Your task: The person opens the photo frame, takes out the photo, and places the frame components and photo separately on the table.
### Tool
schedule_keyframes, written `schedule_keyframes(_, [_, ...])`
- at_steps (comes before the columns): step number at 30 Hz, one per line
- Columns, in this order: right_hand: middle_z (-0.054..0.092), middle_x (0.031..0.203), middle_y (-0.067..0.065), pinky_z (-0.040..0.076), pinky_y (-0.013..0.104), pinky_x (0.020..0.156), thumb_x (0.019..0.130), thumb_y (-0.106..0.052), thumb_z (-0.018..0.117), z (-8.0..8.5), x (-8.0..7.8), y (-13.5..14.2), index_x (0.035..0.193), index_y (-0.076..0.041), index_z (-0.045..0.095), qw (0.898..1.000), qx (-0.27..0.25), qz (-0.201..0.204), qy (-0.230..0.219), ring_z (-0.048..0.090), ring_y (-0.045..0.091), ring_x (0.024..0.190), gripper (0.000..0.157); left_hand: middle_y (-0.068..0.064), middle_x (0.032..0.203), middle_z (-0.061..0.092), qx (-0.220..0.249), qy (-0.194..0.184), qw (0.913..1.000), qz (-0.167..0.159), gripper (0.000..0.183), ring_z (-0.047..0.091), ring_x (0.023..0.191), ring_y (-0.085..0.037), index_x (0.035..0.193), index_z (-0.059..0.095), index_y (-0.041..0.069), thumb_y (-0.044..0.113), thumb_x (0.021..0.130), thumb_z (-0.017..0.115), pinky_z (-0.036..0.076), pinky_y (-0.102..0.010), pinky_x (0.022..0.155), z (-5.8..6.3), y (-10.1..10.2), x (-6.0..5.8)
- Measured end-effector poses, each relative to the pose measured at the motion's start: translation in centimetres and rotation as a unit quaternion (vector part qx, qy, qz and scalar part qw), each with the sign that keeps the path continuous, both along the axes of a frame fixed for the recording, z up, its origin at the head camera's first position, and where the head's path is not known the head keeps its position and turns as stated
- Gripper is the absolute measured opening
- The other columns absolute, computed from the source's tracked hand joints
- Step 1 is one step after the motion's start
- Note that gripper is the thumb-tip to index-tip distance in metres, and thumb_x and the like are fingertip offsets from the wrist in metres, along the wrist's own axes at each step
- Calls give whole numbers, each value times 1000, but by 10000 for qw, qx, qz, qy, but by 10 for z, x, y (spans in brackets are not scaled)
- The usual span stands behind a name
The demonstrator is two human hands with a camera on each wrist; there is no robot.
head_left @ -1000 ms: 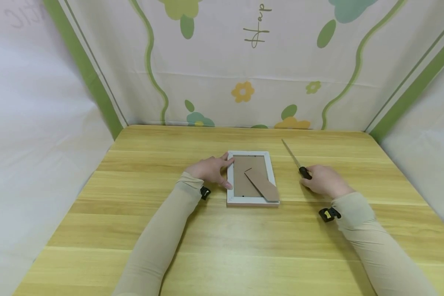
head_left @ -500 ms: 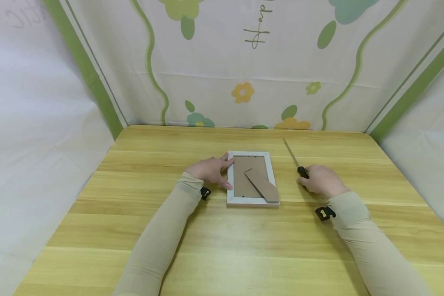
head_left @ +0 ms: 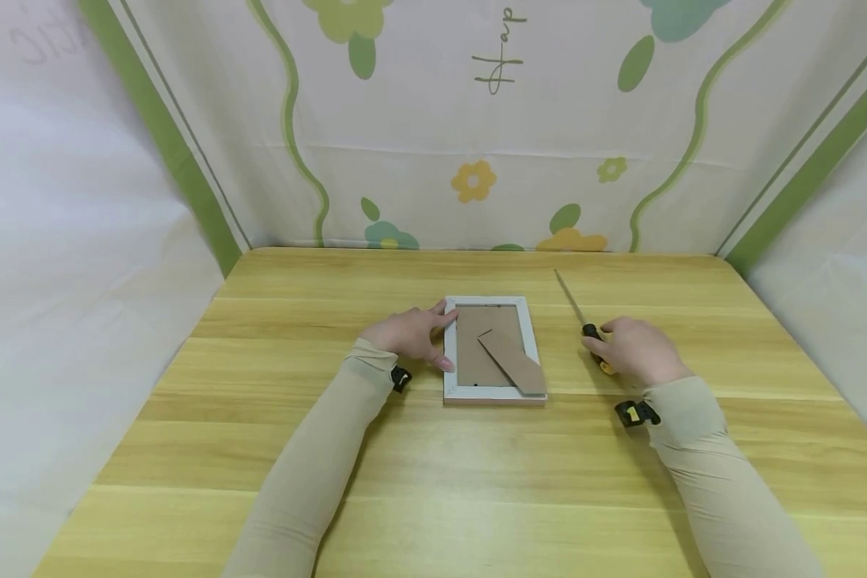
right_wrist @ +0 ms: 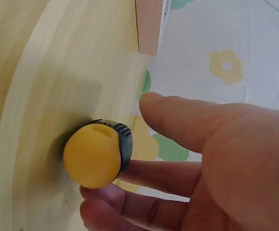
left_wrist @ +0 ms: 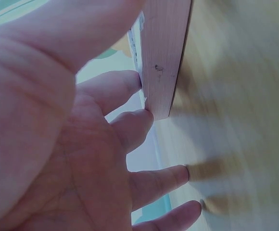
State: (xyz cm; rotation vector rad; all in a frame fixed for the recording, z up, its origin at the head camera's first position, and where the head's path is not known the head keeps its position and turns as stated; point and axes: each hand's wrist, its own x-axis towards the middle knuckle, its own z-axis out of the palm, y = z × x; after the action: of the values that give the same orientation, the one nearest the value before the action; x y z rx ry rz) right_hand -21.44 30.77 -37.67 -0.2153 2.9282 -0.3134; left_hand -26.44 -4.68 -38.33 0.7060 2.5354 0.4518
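Head view: a person's 2 arms in beige sleeves reach over a wooden counter (head_left: 433, 482). A white picture frame (head_left: 493, 348) lies face down near the middle, its brown backing and cardboard stand (head_left: 511, 363) showing. The left hand (head_left: 412, 334) rests at the frame's left edge, fingers relaxed and touching the rim. To the right of the frame, apart from it, lies a screwdriver (head_left: 581, 321), its thin metal shaft pointing to the far side. The right hand (head_left: 637, 350) covers the handle, fingers curved over it. A flower-patterned cloth (head_left: 477, 128) hangs behind the counter.

Left wrist view: the left hand (left_wrist: 57, 144) is spread, fingers (left_wrist: 130, 86) straight and pressing the frame's (left_wrist: 161, 57) side edge; nothing is grasped.

Right wrist view: the screwdriver's yellow butt with black collar (right_wrist: 95, 154) lies on the counter (right_wrist: 43, 72). The right hand's (right_wrist: 216, 159) fingers (right_wrist: 149, 174) touch beneath it; the thumb hovers above, loose, not clenched. The frame's corner (right_wrist: 149, 24) shows at the far side.
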Motion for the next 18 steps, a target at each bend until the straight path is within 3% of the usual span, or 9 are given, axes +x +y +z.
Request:
schedule_keyframes(6, [51, 135, 34, 43, 65, 93, 101, -47, 50, 2, 2, 6, 135, 13, 52, 9996, -214, -136, 112, 48, 55, 120, 69, -3, 165, -2, 37, -13, 10000, 48, 103, 10, 147, -43, 159, 15, 27, 48, 80, 77, 18, -59, 115, -1, 2, 0])
schedule_keyframes(12, [52, 134, 33, 45, 64, 88, 101, -52, 47, 15, 6, 12, 135, 9, 54, 9988, -254, -266, 335, 50, 56, 117, 70, -3, 165, -2, 73, -31, 9999, 61, 103, 10, 147, -42, 159, 16, 27, 47, 80, 78, 17, -59, 115, 0, 2, 0])
schedule_keyframes(15, [58, 127, 32, 50, 60, 80, 101, -50, 48, 22, 8, 13, 134, 6, 56, 9977, -331, -280, 521, 59, 51, 107, 65, -2, 165, -2, 88, -50, 9999, 79, 102, 10, 147, -42, 159, 16, 27, 46, 80, 78, 16, -60, 115, 0, 2, 0])
schedule_keyframes(18, [68, 111, 26, 52, 49, 67, 102, -45, 50, 27, 10, 10, 132, 5, 58, 9954, -495, -303, 763, 66, 37, 85, 59, -2, 165, -1, 91, -60, 9999, 79, 102, 10, 147, -42, 159, 16, 26, 46, 80, 78, 16, -60, 114, 2, 2, 1])
